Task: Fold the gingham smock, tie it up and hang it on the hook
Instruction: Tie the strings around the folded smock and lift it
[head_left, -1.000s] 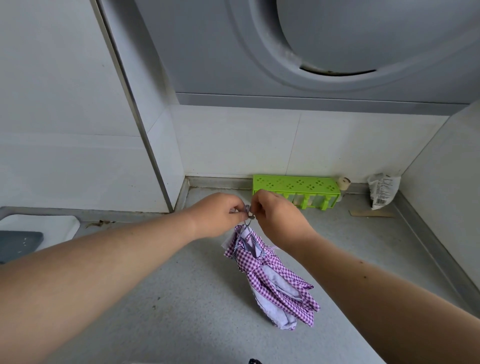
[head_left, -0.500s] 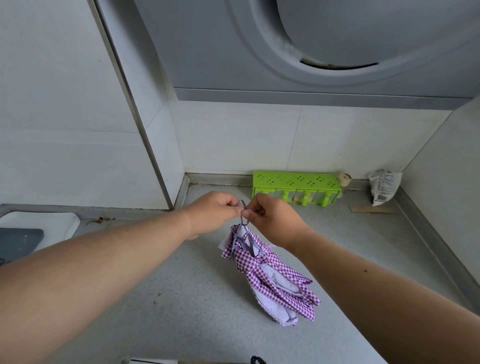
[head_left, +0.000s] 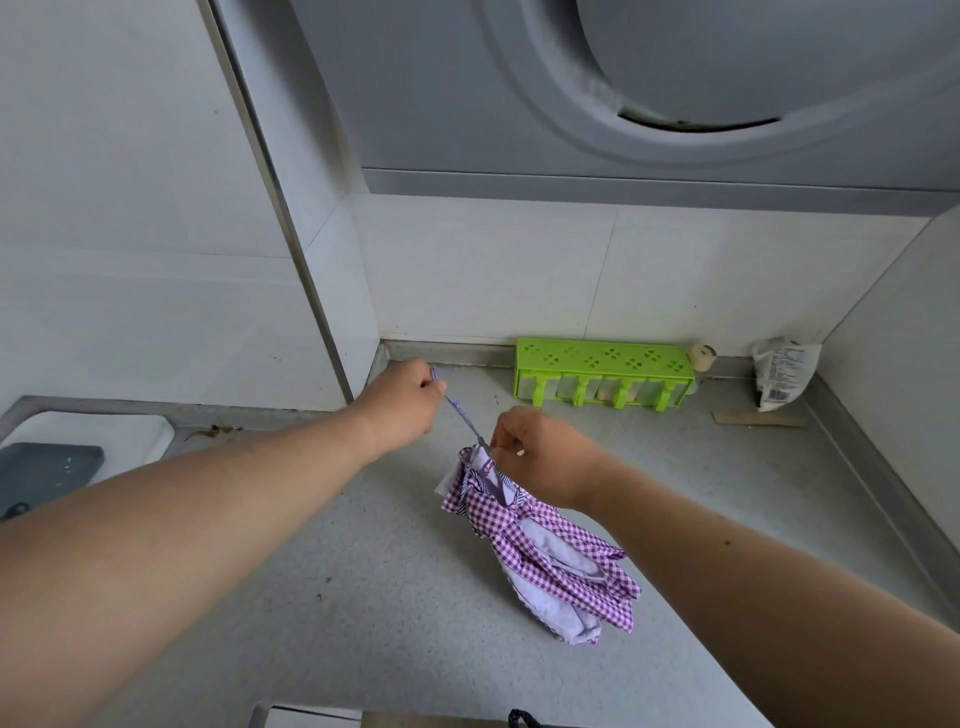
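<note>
While it lies bunched lengthwise on the grey surface (head_left: 363, 597), the purple-and-white gingham smock (head_left: 545, 551) shows pale lining between folds. Right hand (head_left: 540, 457) fingers pinch its top; left hand (head_left: 402, 402) fingers pinch the taut tie strap (head_left: 462, 415).

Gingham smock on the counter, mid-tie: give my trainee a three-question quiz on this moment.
1. True or false: the gingham smock hangs on a hook.
2. What does the left hand pinch? A) the green rack B) the strap C) the white bag
3. Fill in: the right hand grips the bundle at its ____ end.

Key:
1. False; it lies bunched on the grey counter.
2. B; the strap runs taut between the hands. The green rack and white bag stand untouched by the wall.
3. Top.
</note>
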